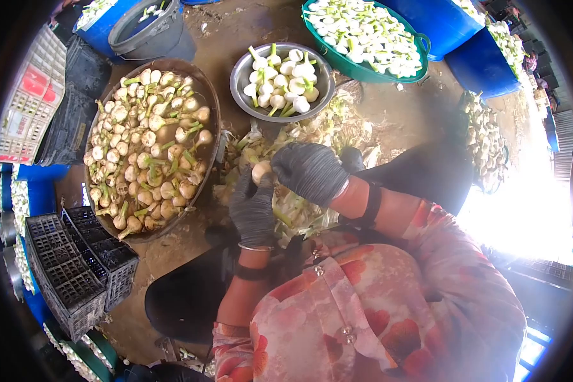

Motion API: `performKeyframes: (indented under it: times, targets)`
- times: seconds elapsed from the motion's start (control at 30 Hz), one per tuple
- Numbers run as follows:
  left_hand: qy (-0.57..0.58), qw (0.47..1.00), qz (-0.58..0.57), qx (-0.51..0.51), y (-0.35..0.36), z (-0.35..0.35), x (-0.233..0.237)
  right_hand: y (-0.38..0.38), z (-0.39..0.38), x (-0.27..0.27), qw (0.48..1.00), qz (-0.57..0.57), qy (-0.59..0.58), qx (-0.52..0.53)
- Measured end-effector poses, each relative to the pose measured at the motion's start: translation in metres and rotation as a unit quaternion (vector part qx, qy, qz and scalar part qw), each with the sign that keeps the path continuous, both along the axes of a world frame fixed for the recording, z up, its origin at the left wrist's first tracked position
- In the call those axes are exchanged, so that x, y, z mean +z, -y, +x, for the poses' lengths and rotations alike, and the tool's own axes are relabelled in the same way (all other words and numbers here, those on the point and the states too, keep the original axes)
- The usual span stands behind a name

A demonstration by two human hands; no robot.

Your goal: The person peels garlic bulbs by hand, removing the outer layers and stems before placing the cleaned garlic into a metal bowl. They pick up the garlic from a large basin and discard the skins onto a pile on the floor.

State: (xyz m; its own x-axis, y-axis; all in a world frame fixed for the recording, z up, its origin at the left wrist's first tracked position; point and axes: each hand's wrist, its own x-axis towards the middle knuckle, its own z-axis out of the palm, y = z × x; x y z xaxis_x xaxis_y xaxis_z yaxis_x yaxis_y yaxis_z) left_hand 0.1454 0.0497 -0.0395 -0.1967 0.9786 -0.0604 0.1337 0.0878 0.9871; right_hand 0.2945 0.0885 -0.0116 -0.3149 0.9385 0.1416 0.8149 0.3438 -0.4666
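A pale garlic bulb (261,170) sits in the fingertips of my left hand (253,213), which wears a grey glove. Close beside it, my right hand (311,174), gloved alike, is closed with its fingers curled; whatever it grips is hidden. Below and around both hands lies a heap of stripped garlic skins (305,213). On the left, a wide brown tub (215,137) holds many unpeeled garlic bulbs (143,159) with green stem stubs, in murky water. Ahead stands a metal bowl (237,95) with clean white garlic bulbs (283,79).
A green basin (363,73) of white peeled garlic stands at the far right, near blue barrels (484,63). A grey bucket (153,38) is at the far left. Black crates (67,267) stand at lower left; more bulbs (484,140) are heaped at right.
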Motion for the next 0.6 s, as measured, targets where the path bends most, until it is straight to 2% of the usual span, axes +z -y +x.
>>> performKeyframes:
  times: [0.03,0.07,0.13,0.17,0.27,0.3,0.37,0.4,0.47,0.57,0.6]
  targets:
    - [-0.054,0.998,0.020,-0.007,0.001,0.003,0.008,0.000,-0.001,-0.001,1.000,-0.007,-0.015,-0.012]
    - [-0.012,1.000,-0.006,-0.016,0.000,0.002,0.011,0.000,-0.001,-0.001,0.999,-0.016,-0.028,-0.026]
    - [0.079,0.994,-0.062,-0.050,-0.002,-0.001,0.012,-0.004,0.001,0.007,0.984,-0.113,-0.117,-0.075]
    - [0.144,0.986,-0.045,-0.065,0.000,-0.006,0.002,-0.008,0.009,0.010,0.968,-0.158,-0.162,-0.105]
    - [0.188,0.972,0.007,-0.140,0.000,-0.013,0.007,-0.030,0.041,-0.012,0.951,-0.256,-0.123,-0.119]
    - [0.218,0.963,0.002,-0.156,0.000,-0.015,0.011,-0.045,0.059,-0.056,0.973,-0.219,-0.012,-0.070]
    - [0.324,0.930,-0.048,-0.166,-0.002,-0.019,0.018,-0.045,0.070,-0.051,0.972,-0.185,0.109,-0.098]
    - [0.398,0.899,-0.092,-0.159,-0.003,-0.022,0.020,-0.036,0.062,-0.022,0.988,-0.115,0.043,-0.097]
    - [0.415,0.893,-0.103,-0.142,-0.006,-0.024,0.020,-0.023,0.049,0.017,0.991,0.023,-0.091,-0.091]
    - [0.380,0.905,-0.092,-0.169,-0.007,-0.026,0.006,-0.020,0.032,0.035,0.961,0.175,-0.184,0.114]
    - [0.365,0.910,-0.089,-0.176,-0.007,-0.025,0.009,-0.014,0.031,0.036,0.972,0.144,-0.129,0.131]
